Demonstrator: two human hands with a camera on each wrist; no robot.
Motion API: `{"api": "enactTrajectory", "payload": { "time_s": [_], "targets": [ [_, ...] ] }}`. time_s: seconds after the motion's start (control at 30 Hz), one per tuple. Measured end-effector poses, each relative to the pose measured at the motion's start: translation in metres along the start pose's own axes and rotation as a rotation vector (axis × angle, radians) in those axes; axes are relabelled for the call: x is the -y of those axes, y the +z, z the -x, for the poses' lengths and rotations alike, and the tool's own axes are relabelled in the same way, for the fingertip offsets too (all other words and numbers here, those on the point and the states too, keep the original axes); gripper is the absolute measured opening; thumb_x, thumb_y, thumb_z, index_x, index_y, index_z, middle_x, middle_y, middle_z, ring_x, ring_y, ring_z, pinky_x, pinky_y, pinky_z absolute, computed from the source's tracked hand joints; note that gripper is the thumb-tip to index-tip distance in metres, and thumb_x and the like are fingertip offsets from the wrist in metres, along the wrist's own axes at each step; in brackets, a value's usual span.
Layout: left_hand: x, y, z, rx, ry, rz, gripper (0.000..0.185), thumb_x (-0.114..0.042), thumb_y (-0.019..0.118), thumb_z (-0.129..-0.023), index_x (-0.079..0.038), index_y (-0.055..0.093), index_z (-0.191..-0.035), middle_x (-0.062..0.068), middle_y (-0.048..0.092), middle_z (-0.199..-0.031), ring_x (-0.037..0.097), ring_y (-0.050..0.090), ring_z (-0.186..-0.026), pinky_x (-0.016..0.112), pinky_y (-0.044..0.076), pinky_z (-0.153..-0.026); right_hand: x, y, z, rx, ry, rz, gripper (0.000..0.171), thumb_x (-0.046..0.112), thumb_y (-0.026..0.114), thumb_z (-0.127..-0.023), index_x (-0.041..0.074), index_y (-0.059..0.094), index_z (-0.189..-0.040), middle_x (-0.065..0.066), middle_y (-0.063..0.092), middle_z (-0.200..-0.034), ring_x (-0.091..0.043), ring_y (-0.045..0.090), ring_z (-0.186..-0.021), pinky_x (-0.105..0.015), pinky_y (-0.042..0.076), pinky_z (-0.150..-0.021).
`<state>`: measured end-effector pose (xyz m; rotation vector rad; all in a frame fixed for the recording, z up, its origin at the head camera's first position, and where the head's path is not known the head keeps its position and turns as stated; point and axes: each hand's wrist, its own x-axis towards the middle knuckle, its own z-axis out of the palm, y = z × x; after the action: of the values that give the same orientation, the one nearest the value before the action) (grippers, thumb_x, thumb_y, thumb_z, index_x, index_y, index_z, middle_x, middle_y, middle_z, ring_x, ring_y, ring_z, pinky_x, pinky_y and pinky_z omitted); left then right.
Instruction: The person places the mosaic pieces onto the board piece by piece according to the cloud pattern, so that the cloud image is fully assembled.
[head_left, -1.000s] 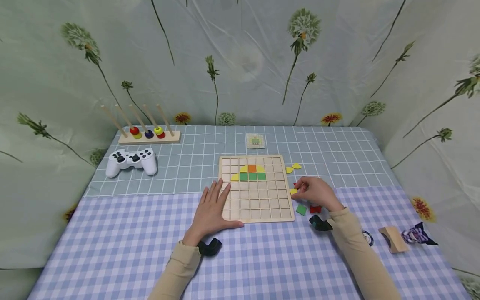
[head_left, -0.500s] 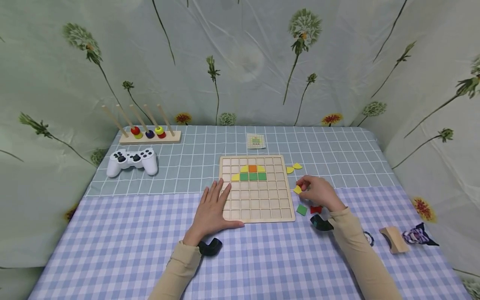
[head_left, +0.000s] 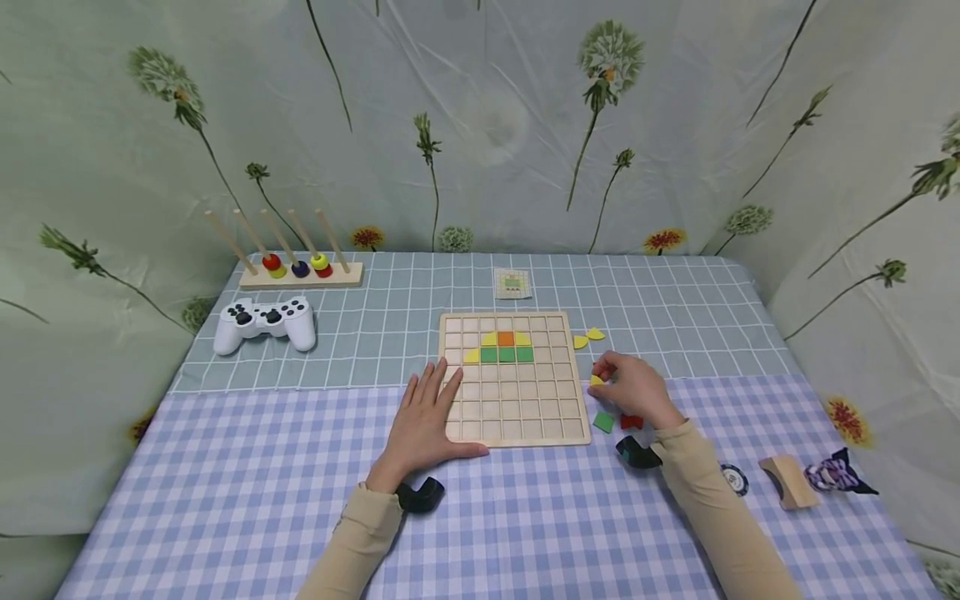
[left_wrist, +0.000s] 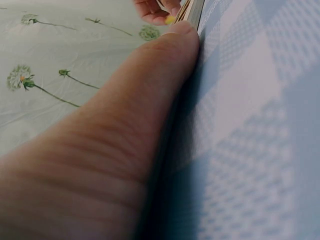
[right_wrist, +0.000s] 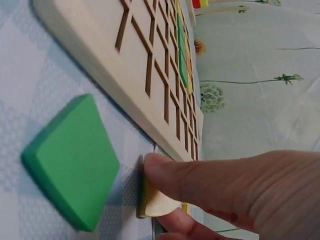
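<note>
The wooden grid board (head_left: 510, 409) lies flat on the cloth. Yellow pieces (head_left: 472, 356), an orange square (head_left: 506, 339) and several green squares (head_left: 507, 354) sit in its upper cells. My left hand (head_left: 423, 421) rests along the board's left side and lower left corner, fingers spread. Just off the board's right edge, my right hand (head_left: 633, 388) pinches a yellow piece (right_wrist: 161, 202) between thumb and finger; its pale wooden face shows in the right wrist view. A loose green square (right_wrist: 72, 162) and a red piece (head_left: 632, 422) lie below that hand.
Two yellow pieces (head_left: 595, 333) lie right of the board, a pattern card (head_left: 512, 283) behind it. A white game controller (head_left: 264, 323) and a peg stand (head_left: 300, 281) are at left. At right lie a round disc (head_left: 735, 479), a wooden arch block (head_left: 789, 482) and a purple packet (head_left: 835, 472).
My right hand has drawn the yellow piece slightly right, away from the board's edge, and now pinches it. The left hand has stayed in place.
</note>
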<state>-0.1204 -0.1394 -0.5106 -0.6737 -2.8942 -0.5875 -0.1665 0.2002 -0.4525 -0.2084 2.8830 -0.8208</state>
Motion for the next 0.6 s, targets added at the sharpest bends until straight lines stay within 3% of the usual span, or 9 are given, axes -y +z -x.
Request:
{"api": "enactTrajectory", "payload": {
  "time_s": [0.13,0.27,0.4,0.6],
  "targets": [
    [0.001,0.001,0.001,0.015,-0.007,-0.01,0.12,-0.084,0.056,-0.063,-0.011,0.023,-0.152,0.015,0.012,-0.157,0.031,0.006,-0.143,0.043,0.001,-0.114,0.002,0.0,-0.001,0.0,-0.018,-0.033,0.016,0.013,0.075,-0.079,0.009,0.061,-0.085,-0.001,0.058,-0.077,-0.017,0.049,-0.064,-0.03,0.037,-0.055],
    [0.001,0.001,0.001,0.028,-0.011,-0.013,0.12,-0.084,0.056,-0.064,-0.011,0.021,-0.152,0.014,0.01,-0.157,0.03,0.004,-0.143,0.042,-0.001,-0.114,0.008,0.0,-0.005,-0.056,-0.024,-0.062,0.012,0.012,0.073,-0.081,0.008,0.064,-0.087,-0.002,0.061,-0.079,-0.016,0.049,-0.062,-0.03,0.037,-0.053],
    [0.002,0.0,0.001,0.028,-0.012,-0.009,0.12,-0.084,0.057,-0.064,-0.011,0.021,-0.152,0.014,0.01,-0.157,0.03,0.004,-0.143,0.042,-0.001,-0.114,0.019,0.004,-0.015,-0.119,-0.043,-0.106,0.014,0.015,0.074,-0.08,0.007,0.067,-0.089,-0.003,0.064,-0.079,-0.015,0.051,-0.059,-0.029,0.037,-0.051],
    [0.001,0.002,0.0,0.033,-0.012,-0.017,0.12,-0.085,0.055,-0.064,-0.012,0.021,-0.153,0.014,0.009,-0.157,0.03,0.004,-0.143,0.042,-0.001,-0.114,0.034,0.016,-0.032,-0.144,-0.094,-0.172,0.015,0.018,0.076,-0.08,0.008,0.065,-0.083,0.0,0.06,-0.074,-0.015,0.045,-0.056,-0.029,0.034,-0.049]
  ]
}}
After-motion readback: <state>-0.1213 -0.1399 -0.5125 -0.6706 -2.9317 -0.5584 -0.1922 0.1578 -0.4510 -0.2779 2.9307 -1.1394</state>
